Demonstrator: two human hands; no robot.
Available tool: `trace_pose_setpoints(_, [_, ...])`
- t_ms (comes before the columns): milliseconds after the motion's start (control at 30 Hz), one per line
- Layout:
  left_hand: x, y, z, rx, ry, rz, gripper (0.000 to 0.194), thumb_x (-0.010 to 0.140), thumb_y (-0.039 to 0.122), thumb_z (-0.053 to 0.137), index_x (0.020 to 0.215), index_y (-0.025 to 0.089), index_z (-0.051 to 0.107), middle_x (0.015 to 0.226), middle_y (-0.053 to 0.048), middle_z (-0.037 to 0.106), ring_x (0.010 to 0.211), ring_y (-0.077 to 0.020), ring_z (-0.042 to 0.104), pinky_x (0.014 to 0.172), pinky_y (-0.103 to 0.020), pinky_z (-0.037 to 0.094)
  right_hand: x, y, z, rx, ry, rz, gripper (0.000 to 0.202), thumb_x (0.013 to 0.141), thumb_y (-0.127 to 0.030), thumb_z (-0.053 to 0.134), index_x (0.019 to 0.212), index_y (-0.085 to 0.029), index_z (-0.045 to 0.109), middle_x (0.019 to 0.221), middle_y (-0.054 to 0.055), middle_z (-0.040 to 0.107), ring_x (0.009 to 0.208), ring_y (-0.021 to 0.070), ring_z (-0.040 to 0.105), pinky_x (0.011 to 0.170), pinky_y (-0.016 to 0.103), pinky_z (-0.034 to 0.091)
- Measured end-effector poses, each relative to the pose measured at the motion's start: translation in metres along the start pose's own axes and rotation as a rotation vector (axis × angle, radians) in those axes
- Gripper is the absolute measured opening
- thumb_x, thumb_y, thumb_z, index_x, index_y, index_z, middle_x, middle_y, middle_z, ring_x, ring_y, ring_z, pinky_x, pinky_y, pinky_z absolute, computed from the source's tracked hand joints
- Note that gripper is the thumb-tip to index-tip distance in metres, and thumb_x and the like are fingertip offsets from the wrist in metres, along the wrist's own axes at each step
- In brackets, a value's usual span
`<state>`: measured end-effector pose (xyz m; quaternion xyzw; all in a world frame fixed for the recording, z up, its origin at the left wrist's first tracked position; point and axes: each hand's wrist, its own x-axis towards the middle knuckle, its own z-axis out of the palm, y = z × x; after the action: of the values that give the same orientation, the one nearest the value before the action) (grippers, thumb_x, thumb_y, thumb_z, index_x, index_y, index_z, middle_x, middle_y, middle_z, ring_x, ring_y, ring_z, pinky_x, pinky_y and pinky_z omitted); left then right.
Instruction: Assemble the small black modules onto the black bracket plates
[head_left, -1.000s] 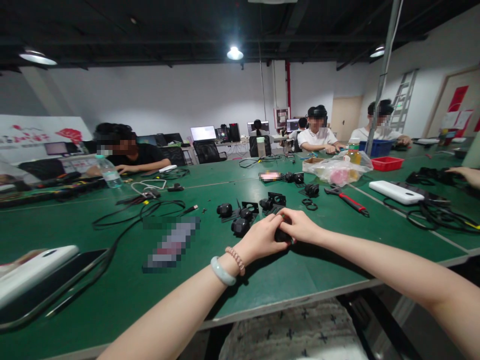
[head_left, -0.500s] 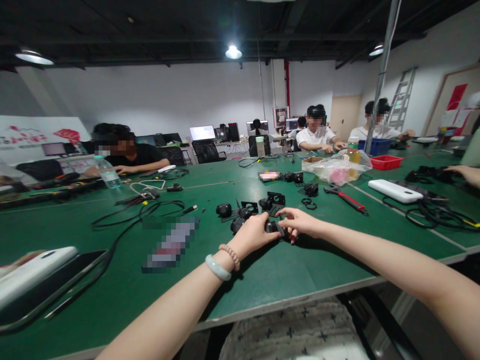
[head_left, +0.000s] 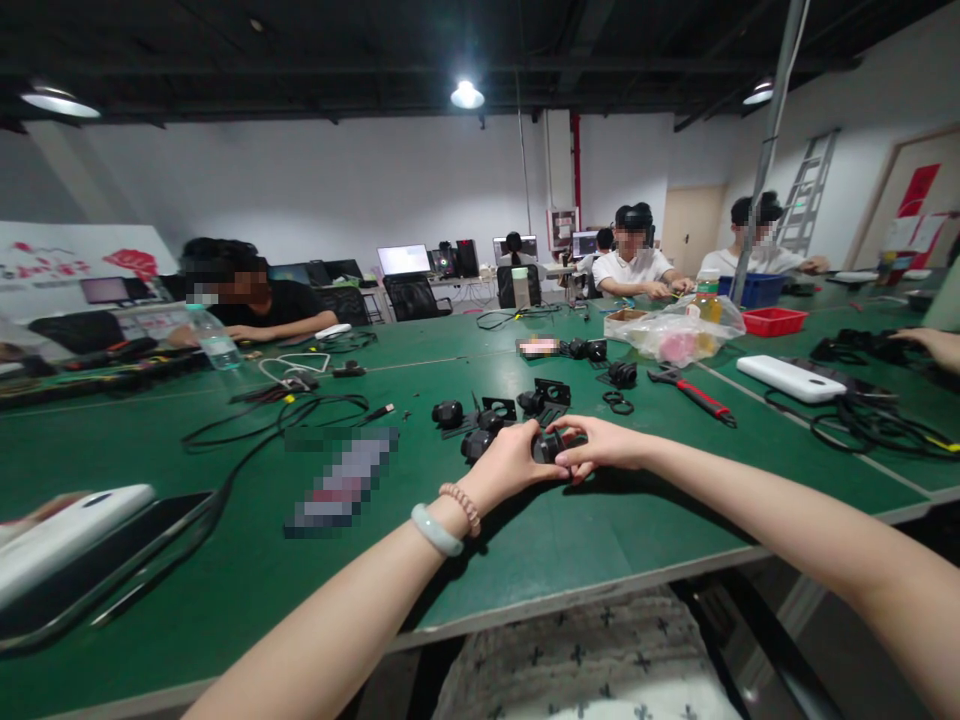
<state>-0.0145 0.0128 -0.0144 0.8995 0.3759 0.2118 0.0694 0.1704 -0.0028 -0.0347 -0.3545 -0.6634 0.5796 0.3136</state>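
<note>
A small black part point(head_left: 550, 447) is held over the near middle of the green counter point(head_left: 600, 560), too covered for me to make out its shape. The left hand point(head_left: 514, 456) grips its left side, the right hand point(head_left: 596, 446) its right. Just beyond, leftward, lie black pieces point(head_left: 448, 414); far right, black rings point(head_left: 617, 403) and a red-handled wrench point(head_left: 697, 395).

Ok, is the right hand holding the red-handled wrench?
No, the wrench lies on the table while the right hand is on a black part.
</note>
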Motion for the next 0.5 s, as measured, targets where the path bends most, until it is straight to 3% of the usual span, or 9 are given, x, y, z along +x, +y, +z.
trace_pose_setpoints(267, [-0.0027,-0.0001,-0.0085,-0.053,-0.047,0.106,0.036,0.061,0.036,0.060,0.091,0.017,0.054,0.074,-0.001,0.059,0.064,-0.0150,0.055,0.055,-0.022,0.038,-0.0010,-0.0036,-0.0006,-0.050,0.063,0.014,0.054,0.063,-0.033,0.066,0.109,-0.018,0.042,0.093,0.005,0.054,0.057,0.0066,0.059,0.056,0.021,0.053])
trace_pose_setpoints(500, [-0.0018,0.0048,-0.0085,-0.108,-0.101,0.081,0.036,0.064,0.041,0.057,0.089,0.015,0.055,0.071,-0.002,0.060,0.062,-0.0148,0.056,0.052,-0.022,0.038,-0.0029,-0.0046,0.0044,-0.112,0.077,-0.062,0.055,0.062,-0.034,0.066,0.109,-0.017,0.044,0.104,0.008,0.051,0.068,0.0104,0.060,0.064,0.027,0.054])
